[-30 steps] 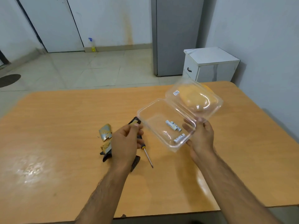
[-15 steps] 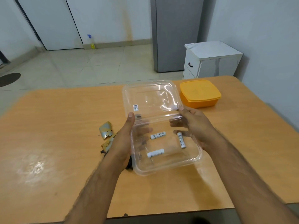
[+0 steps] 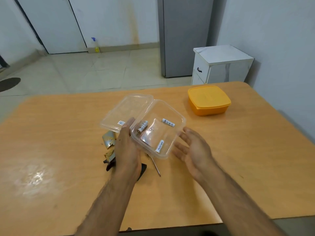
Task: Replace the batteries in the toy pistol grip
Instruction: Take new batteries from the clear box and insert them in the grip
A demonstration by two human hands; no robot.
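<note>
Pale tiled floor and white walls lie behind an orange wood-grain counter (image 3: 51, 133), with a grey fridge and a small white cabinet at about 1 o'clock beyond its far edge. At the counter's middle a clear hinged clamshell box (image 3: 158, 128) sits open, its lid (image 3: 126, 113) folded back toward 11 o'clock. Three white batteries lie loose in its tray: one (image 3: 142, 126) near the hinge side, one (image 3: 168, 122) toward 1 o'clock, one (image 3: 159, 146) at the near corner with print along it.

The left hand (image 3: 127, 147) holds the box at its near-left edge, thumb up along the seam between lid and tray; this grip is closed on the box. The right hand (image 3: 192, 149) hovers just beside the tray's right side, palm open, fingers straight, holding nothing.

The toy pistol (image 3: 110, 162) lies on the counter at 7 o'clock from the box, mostly hidden beneath the left wrist; only dark and gold parts show. A gold panel (image 3: 109, 139) lies apart just beside it, likely the battery cover, so the compartment seems already opened. A screwdriver shaft (image 3: 156, 168) pokes out from under the box.

By my reading the task is about midway: the cover is off and the fresh cells are at hand. Picking batteries out, seating them in the pistol grip, and refitting and screwing the cover all remain. Whether old cells are out cannot be told
</note>
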